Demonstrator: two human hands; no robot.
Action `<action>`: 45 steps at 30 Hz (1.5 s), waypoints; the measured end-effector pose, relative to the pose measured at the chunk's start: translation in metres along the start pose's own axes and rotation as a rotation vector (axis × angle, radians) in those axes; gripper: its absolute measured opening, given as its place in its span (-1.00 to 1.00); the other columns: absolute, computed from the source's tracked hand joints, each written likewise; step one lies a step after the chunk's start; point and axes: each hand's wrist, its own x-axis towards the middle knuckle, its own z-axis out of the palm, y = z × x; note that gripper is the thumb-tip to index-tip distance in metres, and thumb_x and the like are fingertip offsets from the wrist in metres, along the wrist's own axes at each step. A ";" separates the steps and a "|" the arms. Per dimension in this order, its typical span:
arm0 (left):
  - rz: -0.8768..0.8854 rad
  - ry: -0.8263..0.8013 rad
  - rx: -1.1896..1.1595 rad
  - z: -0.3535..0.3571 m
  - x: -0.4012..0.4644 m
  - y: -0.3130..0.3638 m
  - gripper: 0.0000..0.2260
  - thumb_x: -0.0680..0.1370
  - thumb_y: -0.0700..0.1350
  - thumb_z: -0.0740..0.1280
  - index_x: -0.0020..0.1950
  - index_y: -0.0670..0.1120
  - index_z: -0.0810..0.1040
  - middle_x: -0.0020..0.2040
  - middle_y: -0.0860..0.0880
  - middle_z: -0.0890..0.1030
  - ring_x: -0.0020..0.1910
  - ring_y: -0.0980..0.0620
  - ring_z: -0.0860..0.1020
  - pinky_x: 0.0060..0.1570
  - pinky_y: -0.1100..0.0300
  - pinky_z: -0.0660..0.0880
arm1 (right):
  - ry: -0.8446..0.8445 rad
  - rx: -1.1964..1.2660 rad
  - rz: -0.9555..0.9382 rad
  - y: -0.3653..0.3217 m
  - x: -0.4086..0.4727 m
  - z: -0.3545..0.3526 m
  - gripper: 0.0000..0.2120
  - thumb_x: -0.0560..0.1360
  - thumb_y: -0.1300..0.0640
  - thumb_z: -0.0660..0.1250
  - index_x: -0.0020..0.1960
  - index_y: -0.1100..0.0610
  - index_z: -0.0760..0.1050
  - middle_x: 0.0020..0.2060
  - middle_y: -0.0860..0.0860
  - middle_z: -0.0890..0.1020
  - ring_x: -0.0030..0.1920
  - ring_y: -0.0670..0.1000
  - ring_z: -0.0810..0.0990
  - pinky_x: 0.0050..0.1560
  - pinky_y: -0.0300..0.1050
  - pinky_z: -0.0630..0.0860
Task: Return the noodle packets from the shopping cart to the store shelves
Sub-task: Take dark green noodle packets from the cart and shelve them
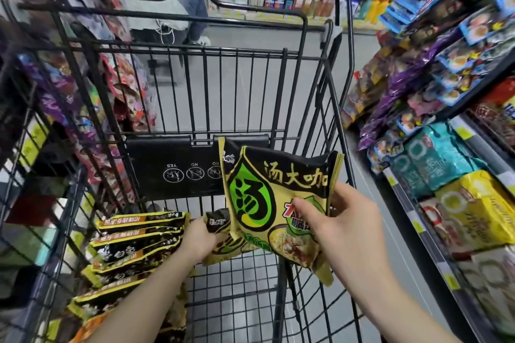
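Head: packet (274,203) (汤大咖), right hand (345,228)

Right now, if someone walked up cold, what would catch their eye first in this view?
Probably the green-and-yellow noodle packet held up over the black wire shopping cart by the right hand, thumb pinching its front. Next, the left hand lower down gripping another packet, beside a row of black-and-yellow noodle packets lined along the cart's left side. Packed store shelves crowd the right.
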 end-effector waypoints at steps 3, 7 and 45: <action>0.086 -0.008 -0.001 -0.007 -0.014 0.003 -0.77 0.39 -0.20 0.46 -0.23 0.06 0.44 -0.35 0.10 0.54 -0.28 0.01 0.54 -0.38 0.25 0.44 | 0.013 0.002 -0.014 -0.010 -0.002 -0.008 -0.89 0.35 0.11 0.49 -0.20 -0.03 0.58 -0.28 -0.28 0.67 -0.28 -0.21 0.63 -0.25 -0.18 0.58; 0.135 0.017 -0.033 -0.023 -0.031 0.012 -0.77 0.40 -0.10 0.48 -0.22 0.13 0.44 -0.34 0.11 0.58 -0.38 0.17 0.53 -0.36 0.25 0.52 | 0.027 -0.014 -0.042 -0.024 -0.003 -0.022 -0.88 0.34 0.14 0.50 -0.23 -0.01 0.58 -0.31 -0.27 0.67 -0.30 -0.22 0.62 -0.29 -0.31 0.52; 0.637 0.158 -0.437 -0.267 -0.500 0.258 -0.62 0.11 -0.06 0.54 -0.16 -0.22 0.63 -0.20 -0.22 0.69 -0.28 -0.16 0.66 -0.14 -0.09 0.59 | -0.035 0.441 -0.088 -0.231 -0.153 -0.415 -0.68 0.12 0.06 0.52 -0.18 0.15 0.60 -0.31 0.04 0.72 -0.33 0.04 0.71 -0.43 -0.12 0.57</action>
